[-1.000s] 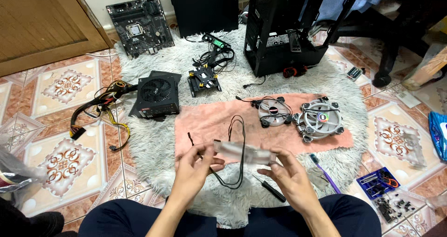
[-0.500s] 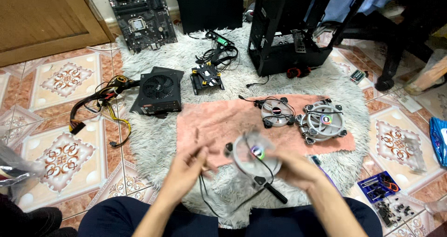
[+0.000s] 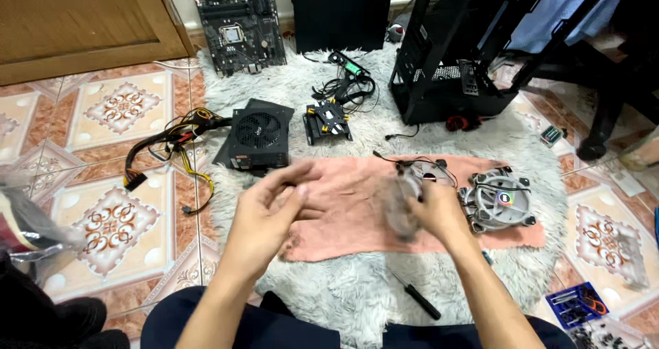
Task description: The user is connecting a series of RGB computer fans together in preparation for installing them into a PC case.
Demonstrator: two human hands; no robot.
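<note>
The fingers (image 3: 410, 205) of the right hand (image 3: 431, 210) were curled around a round, clear plastic case fan (image 3: 400, 201), which showed only as a motion-blurred disc held on edge just above the salmon-pink towel (image 3: 350, 205). The left hand (image 3: 271, 208) hovered apart from the fan, over the towel's left end, with its fingers loosely spread and lightly bent, holding nothing. The towel lay flat across a shaggy grey-white rug (image 3: 343, 287) on the patterned tile floor (image 3: 103, 218). Just beside the right hand, at the towel's right end, a second round clear fan with a grey frame (image 3: 499, 199) lay flat, and a third dark-framed fan (image 3: 429, 170) with thin black wires lay behind the hand. A black screwdriver (image 3: 420, 301) rested on the rug near the person's knees. Further out, a black box-shaped power supply (image 3: 259, 137) stood at the rug's left edge, its bundle of yellow and black cables (image 3: 171, 143) trailing onto the tiles, and a small black-and-yellow mounting bracket (image 3: 327, 119) lay beside it. A black motherboard (image 3: 239, 28) leaned near the wall, and an open black computer case (image 3: 453, 61) stood at the rug's far right. A blue tray of small parts (image 3: 575, 302) sat on the floor at the lower right.
</note>
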